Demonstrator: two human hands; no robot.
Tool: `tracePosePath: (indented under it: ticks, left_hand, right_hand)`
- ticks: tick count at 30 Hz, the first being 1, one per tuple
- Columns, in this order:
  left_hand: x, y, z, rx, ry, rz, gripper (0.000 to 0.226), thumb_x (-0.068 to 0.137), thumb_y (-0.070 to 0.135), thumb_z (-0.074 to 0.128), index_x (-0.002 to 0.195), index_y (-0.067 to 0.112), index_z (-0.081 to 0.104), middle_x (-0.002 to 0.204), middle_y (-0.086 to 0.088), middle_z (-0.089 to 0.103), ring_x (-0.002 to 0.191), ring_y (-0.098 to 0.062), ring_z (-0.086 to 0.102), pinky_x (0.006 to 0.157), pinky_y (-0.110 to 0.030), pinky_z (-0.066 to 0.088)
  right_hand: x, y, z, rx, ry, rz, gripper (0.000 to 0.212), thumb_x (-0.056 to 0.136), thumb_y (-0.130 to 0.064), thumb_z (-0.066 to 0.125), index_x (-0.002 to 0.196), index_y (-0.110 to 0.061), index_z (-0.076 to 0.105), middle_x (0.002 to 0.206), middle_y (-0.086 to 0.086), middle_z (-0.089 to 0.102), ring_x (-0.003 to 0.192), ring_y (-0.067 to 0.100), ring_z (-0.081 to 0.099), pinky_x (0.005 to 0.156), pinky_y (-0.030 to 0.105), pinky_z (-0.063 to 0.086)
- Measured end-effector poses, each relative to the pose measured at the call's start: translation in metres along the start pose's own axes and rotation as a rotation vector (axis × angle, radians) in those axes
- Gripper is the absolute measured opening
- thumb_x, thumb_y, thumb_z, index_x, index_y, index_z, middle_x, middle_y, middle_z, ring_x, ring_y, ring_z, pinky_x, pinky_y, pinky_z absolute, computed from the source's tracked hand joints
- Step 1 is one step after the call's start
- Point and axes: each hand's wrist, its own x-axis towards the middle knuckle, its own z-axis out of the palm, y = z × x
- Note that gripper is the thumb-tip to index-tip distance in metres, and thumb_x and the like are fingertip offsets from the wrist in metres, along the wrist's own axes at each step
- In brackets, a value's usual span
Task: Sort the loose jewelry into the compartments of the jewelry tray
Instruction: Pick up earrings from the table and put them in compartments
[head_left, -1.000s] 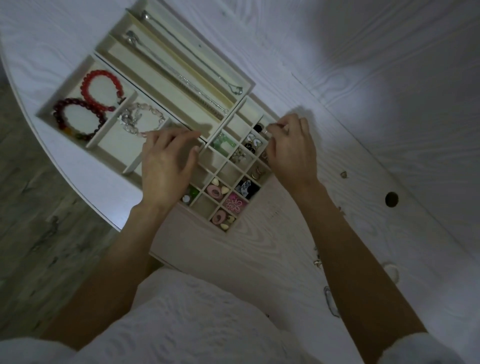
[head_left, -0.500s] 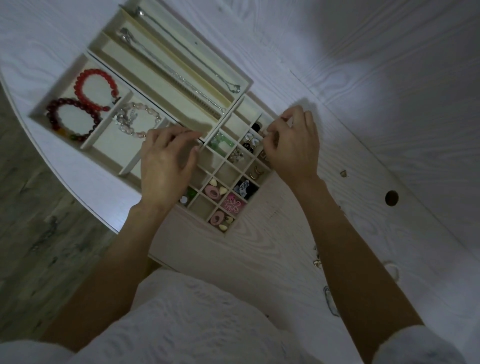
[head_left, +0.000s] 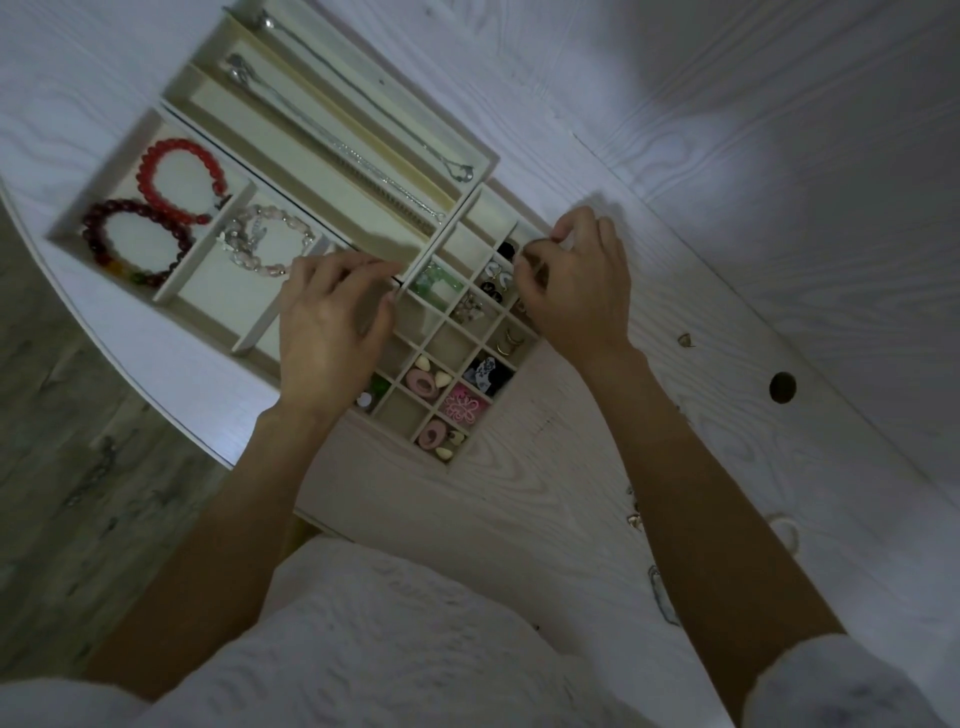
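The pale wooden jewelry tray (head_left: 98, 176) lies across the round table. Its big sections hold a red bracelet (head_left: 156, 156), a dark red bracelet (head_left: 98, 244), a pale pink bracelet (head_left: 291, 221) and silver necklaces (head_left: 337, 150). The small grid holds a green piece (head_left: 436, 280), gold rings (head_left: 511, 340) and a pink flower (head_left: 464, 408). My left hand (head_left: 332, 322) rests on the tray's middle with loosely bent fingers, holding nothing. My right hand (head_left: 576, 291) hovers at the grid's far right corner, thumb and fingertips pinched on a small piece that is mostly hidden.
Loose pieces lie on the table right of my right arm: a small one (head_left: 687, 340), several tiny ones (head_left: 634, 512), a pale ring (head_left: 784, 530) and a clear piece (head_left: 662, 597). A round hole (head_left: 782, 387) is in the tabletop. The table's curved edge (head_left: 156, 410) drops to the floor at the left.
Both hands stay almost where they were over the tray. My right hand's fingers have curled a little tighter at the grid's corner. The view has shifted slightly.
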Motion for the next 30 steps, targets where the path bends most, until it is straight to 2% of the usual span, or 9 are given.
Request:
tracePosePath:
  ticks: [6, 9, 11, 14, 17, 21, 26, 30]
  left_hand:
    - [0.001, 0.001, 0.001, 0.005, -0.015, 0.005, 0.025, 0.092, 0.023, 0.061, 0.113, 0.013, 0.068, 0.108, -0.008, 0.064, 0.099, -0.032, 0.05, 0.087, -0.035, 0.036]
    - [0.002, 0.001, 0.001, 0.013, -0.011, 0.008, 0.024, 0.092, 0.023, 0.062, 0.113, 0.012, 0.068, 0.107, -0.008, 0.064, 0.099, -0.031, 0.05, 0.087, -0.032, 0.034]
    - [0.001, 0.0, 0.001, 0.021, -0.008, 0.013, 0.023, 0.092, 0.021, 0.062, 0.113, 0.012, 0.068, 0.107, -0.008, 0.064, 0.098, -0.031, 0.051, 0.087, -0.03, 0.032]
    - [0.001, -0.001, 0.002, 0.024, -0.011, 0.021, 0.023, 0.093, 0.02, 0.061, 0.113, 0.012, 0.068, 0.107, -0.008, 0.064, 0.097, -0.032, 0.051, 0.086, -0.03, 0.032]
    - [0.001, -0.002, 0.003, 0.021, -0.015, 0.021, 0.024, 0.093, 0.021, 0.06, 0.113, 0.011, 0.068, 0.107, -0.009, 0.064, 0.097, -0.032, 0.052, 0.086, -0.031, 0.033]
    - [0.001, -0.002, 0.001, 0.019, -0.007, 0.012, 0.025, 0.094, 0.023, 0.056, 0.113, 0.012, 0.068, 0.107, -0.009, 0.064, 0.096, -0.032, 0.051, 0.085, -0.029, 0.031]
    - [0.0, -0.002, 0.0, 0.009, -0.008, 0.0, 0.025, 0.094, 0.023, 0.056, 0.113, 0.012, 0.068, 0.108, -0.009, 0.064, 0.097, -0.031, 0.051, 0.086, -0.027, 0.03]
    - [0.0, -0.003, -0.001, 0.008, -0.015, -0.001, 0.024, 0.094, 0.021, 0.057, 0.113, 0.012, 0.068, 0.108, -0.008, 0.065, 0.096, -0.032, 0.053, 0.086, -0.026, 0.028]
  right_hand:
    - [0.007, -0.001, 0.002, -0.053, -0.041, 0.014, 0.016, 0.085, -0.021, 0.063, 0.084, -0.008, 0.073, 0.096, 0.009, 0.055, 0.09, 0.024, 0.049, 0.076, 0.029, 0.036]
    - [0.006, -0.001, 0.001, 0.01, 0.042, -0.004, 0.008, 0.079, -0.01, 0.063, 0.08, -0.006, 0.07, 0.091, 0.011, 0.057, 0.084, 0.025, 0.053, 0.071, 0.031, 0.042]
    - [0.002, 0.001, -0.001, 0.065, 0.095, -0.028, 0.015, 0.077, -0.006, 0.055, 0.08, -0.007, 0.069, 0.088, 0.011, 0.057, 0.081, 0.026, 0.053, 0.068, 0.028, 0.04]
    - [-0.004, 0.001, -0.001, 0.088, 0.065, -0.033, 0.022, 0.075, -0.003, 0.055, 0.085, -0.01, 0.073, 0.087, 0.01, 0.056, 0.08, 0.025, 0.05, 0.066, 0.028, 0.037]
    - [-0.005, 0.002, 0.001, 0.075, 0.007, -0.009, 0.022, 0.077, -0.007, 0.057, 0.09, -0.012, 0.074, 0.089, 0.009, 0.056, 0.081, 0.025, 0.05, 0.066, 0.028, 0.037]
    - [-0.003, 0.001, 0.001, 0.082, 0.013, 0.001, 0.022, 0.079, -0.012, 0.056, 0.09, -0.011, 0.074, 0.088, 0.009, 0.056, 0.08, 0.025, 0.05, 0.066, 0.031, 0.041]
    - [0.004, 0.002, 0.002, 0.023, -0.038, -0.007, 0.023, 0.084, -0.022, 0.054, 0.084, -0.01, 0.074, 0.086, 0.008, 0.053, 0.08, 0.022, 0.047, 0.067, 0.028, 0.035]
    - [0.009, 0.005, 0.0, 0.017, -0.085, -0.015, 0.019, 0.085, -0.026, 0.062, 0.091, -0.013, 0.075, 0.091, 0.008, 0.055, 0.085, 0.024, 0.048, 0.071, 0.027, 0.032]
